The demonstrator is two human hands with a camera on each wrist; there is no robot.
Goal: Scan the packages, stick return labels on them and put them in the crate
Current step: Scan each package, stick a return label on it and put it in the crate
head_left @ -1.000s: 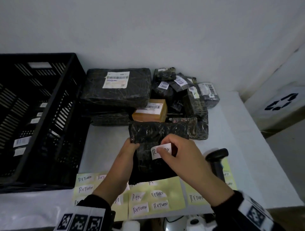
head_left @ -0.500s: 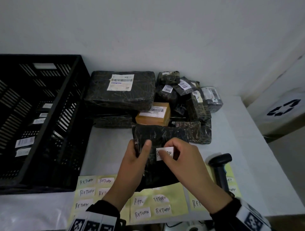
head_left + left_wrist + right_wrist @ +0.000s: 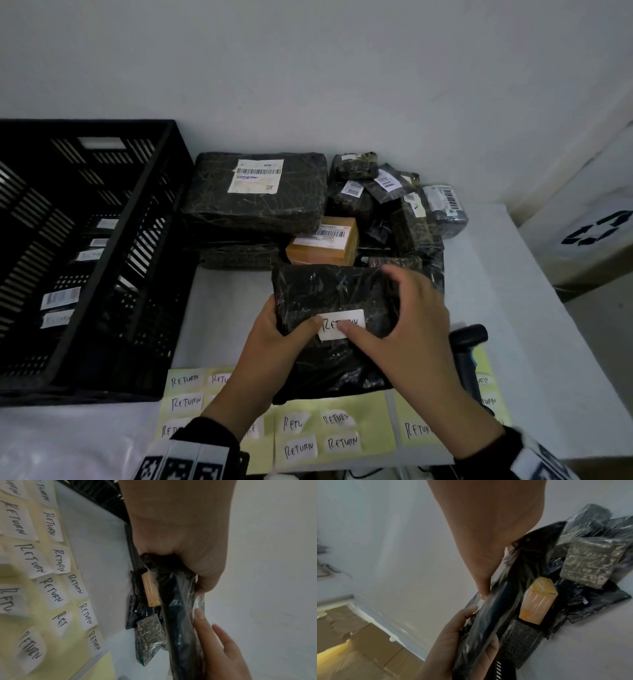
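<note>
here the labelling step is in hand. the left hand (image 3: 274,334) grips the left edge of a soft black plastic-wrapped package (image 3: 337,291), thumb curled over its front beside the white handwritten return label (image 3: 341,324), fingers behind it. the package is held tilted up above the white table (image 3: 534,308), in front of the heap of unprocessed black wrapped parcels (image 3: 255,192) and the small orange box (image 3: 323,244). the right hand (image 3: 407,329) has its fingers spread and fairly straight: the thumb presses the lower edge of the label and the other fingers reach over the package's right side, so it pushes rather than grasps.

judging from this, the label sits on the wrap and is being smoothed down. the next move probably calls for a firm rub across the whole sticker, since the crinkled film may leave corners loose, then a carry to the left into the black slatted plastic crate (image 3: 147,246), where labelled parcels already lie. the black handheld scanner (image 3: 467,337) stands just right of the hands, beside the yellow sheets of spare return stickers (image 3: 337,435).

compared with half a second ago, the right hand no longer pinches the label by its edge; it has let go and opened out flat. the left thumb has moved down to the label's left end.
</note>
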